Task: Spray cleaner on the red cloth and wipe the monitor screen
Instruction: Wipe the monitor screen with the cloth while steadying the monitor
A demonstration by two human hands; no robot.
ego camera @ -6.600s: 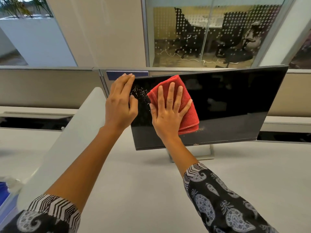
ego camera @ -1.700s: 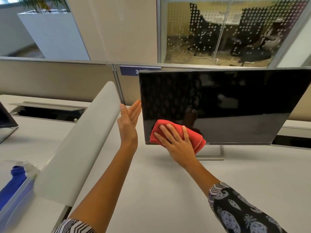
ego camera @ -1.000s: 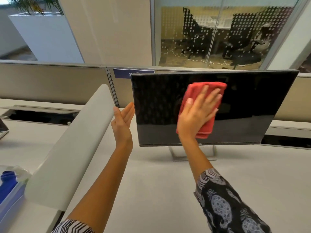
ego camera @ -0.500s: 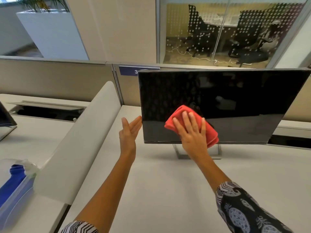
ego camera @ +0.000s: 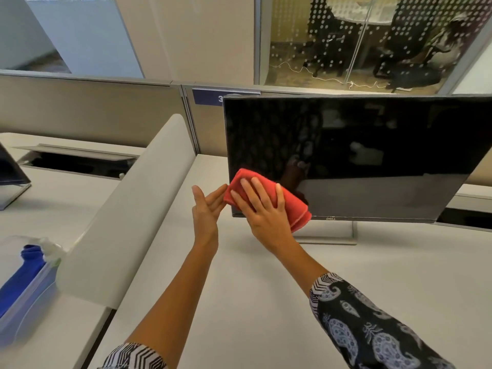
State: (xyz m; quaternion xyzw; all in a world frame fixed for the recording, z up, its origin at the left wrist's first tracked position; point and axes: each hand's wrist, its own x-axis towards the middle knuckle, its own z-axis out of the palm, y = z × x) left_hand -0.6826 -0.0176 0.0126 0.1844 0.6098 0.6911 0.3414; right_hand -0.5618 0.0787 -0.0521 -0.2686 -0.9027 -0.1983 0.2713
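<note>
A black monitor (ego camera: 372, 155) stands on a white desk, its dark screen facing me. A folded red cloth (ego camera: 294, 202) lies against the screen's lower left corner. My right hand (ego camera: 262, 209) presses flat on the cloth with fingers spread. My left hand (ego camera: 206, 209) is open just left of the monitor's left edge, fingertips touching the cloth's left end. A spray bottle's white top (ego camera: 49, 250) shows at the far left, behind a clear bin.
A white curved divider (ego camera: 127, 209) separates my desk (ego camera: 266, 302) from the left one. A clear plastic bin (ego camera: 24, 294) holding something blue sits at the lower left. Another monitor's corner (ego camera: 10, 171) shows at the left edge. Beige partitions run behind.
My right hand slid the red cloth down and left to the screen's lower left corner. My left hand moved closer, its fingertips now at the cloth.
</note>
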